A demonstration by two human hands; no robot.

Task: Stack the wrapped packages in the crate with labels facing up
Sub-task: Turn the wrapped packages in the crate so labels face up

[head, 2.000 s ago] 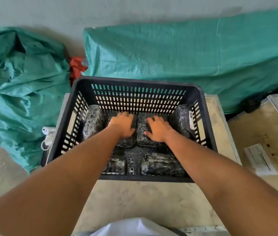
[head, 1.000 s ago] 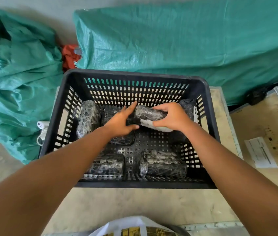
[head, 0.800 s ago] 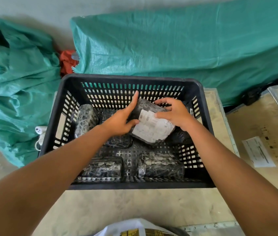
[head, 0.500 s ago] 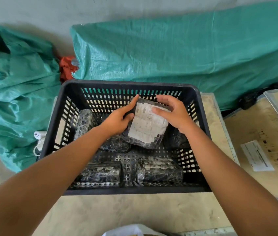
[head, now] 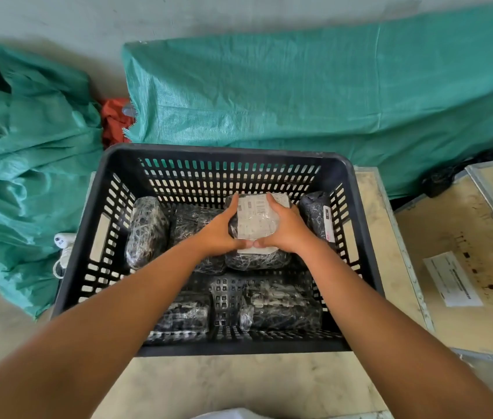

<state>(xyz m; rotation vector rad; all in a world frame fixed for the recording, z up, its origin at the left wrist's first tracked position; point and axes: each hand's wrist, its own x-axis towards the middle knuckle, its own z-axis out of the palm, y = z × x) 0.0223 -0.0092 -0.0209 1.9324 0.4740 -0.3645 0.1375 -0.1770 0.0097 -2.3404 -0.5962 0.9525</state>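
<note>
A black slotted crate [head: 88, 237] stands on a wooden surface. Inside it, my left hand [head: 218, 234] and my right hand [head: 284, 231] grip a dark wrapped package [head: 256, 225] from both sides, its white label facing up, at the back middle. Another wrapped package [head: 192, 220] lies to its left and a third wrapped package [head: 145, 231] leans at the far left. One package [head: 318, 214] stands on edge by the right wall, label sideways. Two front packages [head: 281, 306] [head: 183, 314] lie near the front wall.
Green tarpaulin [head: 330, 101] covers bulky shapes behind the crate, and more green tarpaulin [head: 21, 164] is heaped at left with red cloth [head: 115, 119] between. A wooden case [head: 466, 261] with a paper slip [head: 451, 282] sits at right. A white plug [head: 62, 241] lies left of the crate.
I lifted the back-middle package with both hands, turned it over so its white label shows on top, and lowered it back into the same spot in the crate.
</note>
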